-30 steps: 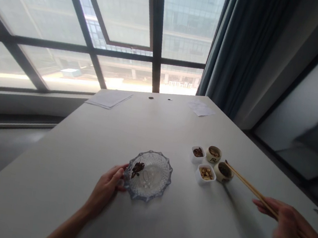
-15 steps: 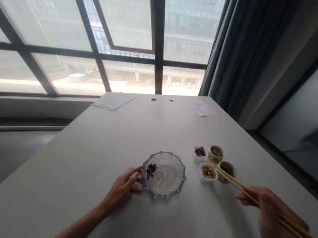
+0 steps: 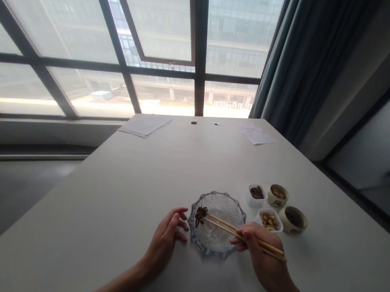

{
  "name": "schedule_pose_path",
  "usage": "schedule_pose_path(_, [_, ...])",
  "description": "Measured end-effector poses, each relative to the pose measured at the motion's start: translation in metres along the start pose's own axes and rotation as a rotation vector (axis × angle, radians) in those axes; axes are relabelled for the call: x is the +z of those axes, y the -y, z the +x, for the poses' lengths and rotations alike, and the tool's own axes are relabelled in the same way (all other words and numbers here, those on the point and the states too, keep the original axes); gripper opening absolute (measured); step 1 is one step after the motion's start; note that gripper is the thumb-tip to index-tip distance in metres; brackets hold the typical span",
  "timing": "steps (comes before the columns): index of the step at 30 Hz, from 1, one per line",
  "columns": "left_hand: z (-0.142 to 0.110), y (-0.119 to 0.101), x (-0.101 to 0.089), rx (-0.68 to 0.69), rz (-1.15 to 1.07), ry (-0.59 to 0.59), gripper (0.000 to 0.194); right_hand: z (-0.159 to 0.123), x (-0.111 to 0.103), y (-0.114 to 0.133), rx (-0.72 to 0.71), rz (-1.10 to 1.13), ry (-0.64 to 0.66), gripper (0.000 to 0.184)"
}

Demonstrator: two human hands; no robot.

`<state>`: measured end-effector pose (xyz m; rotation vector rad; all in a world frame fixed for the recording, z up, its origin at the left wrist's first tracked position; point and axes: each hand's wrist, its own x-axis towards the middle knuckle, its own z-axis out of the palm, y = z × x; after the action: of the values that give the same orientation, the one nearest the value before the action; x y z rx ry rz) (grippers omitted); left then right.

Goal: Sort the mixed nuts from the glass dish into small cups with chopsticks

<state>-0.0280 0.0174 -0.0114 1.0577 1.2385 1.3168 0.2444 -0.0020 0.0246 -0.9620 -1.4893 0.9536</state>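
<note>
A clear cut-glass bowl [image 3: 214, 250] with a scalloped rim stands on the white table, a cluster of dark brown dried pieces [image 3: 200, 215] at its left side. My left hand [image 3: 168, 233] is beside the bowl's left rim, fingers apart and close to the glass; whether they touch it I cannot tell. Over the bowl's right rim, my right hand [image 3: 262, 253] grips a pair of wooden chopsticks [image 3: 223, 224]. Their tips are at the dark pieces; whether they pinch any is unclear.
Right of the bowl sit two small white cups, one with dark pieces [image 3: 257, 192], one with tan pieces [image 3: 269, 220]. Beside them are two ceramic cups [image 3: 282, 203] [image 3: 293, 232]. Paper sheets [image 3: 145, 125] [image 3: 258, 135] lie at the table's far end, near windows and a curtain [image 3: 300, 59].
My right hand has swung left with the chopsticks, from the small cups to over the glass bowl. The tips now reach the dark pieces. The view has shifted slightly.
</note>
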Motion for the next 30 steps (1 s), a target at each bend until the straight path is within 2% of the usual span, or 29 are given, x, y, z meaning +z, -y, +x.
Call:
schedule_pose_path(6, [-0.004,0.002,-0.003,-0.006,-0.042,0.026,0.053,-0.006,0.003,-0.009,0.027,-0.002,-0.069,0.028])
schedule_pose_path(19, [-0.006,0.002,-0.004,-0.015,-0.063,0.036,0.049,-0.008,-0.007,0.002,-0.043,-0.087,-0.061,0.030])
schedule_pose_path(26, [-0.005,0.002,-0.004,-0.014,-0.070,0.038,0.049,-0.011,-0.002,-0.006,-0.060,-0.074,-0.061,0.029])
schedule_pose_path(30, [-0.006,0.001,-0.004,-0.016,-0.075,0.035,0.051,-0.011,0.002,-0.002,-0.049,-0.069,-0.115,0.033])
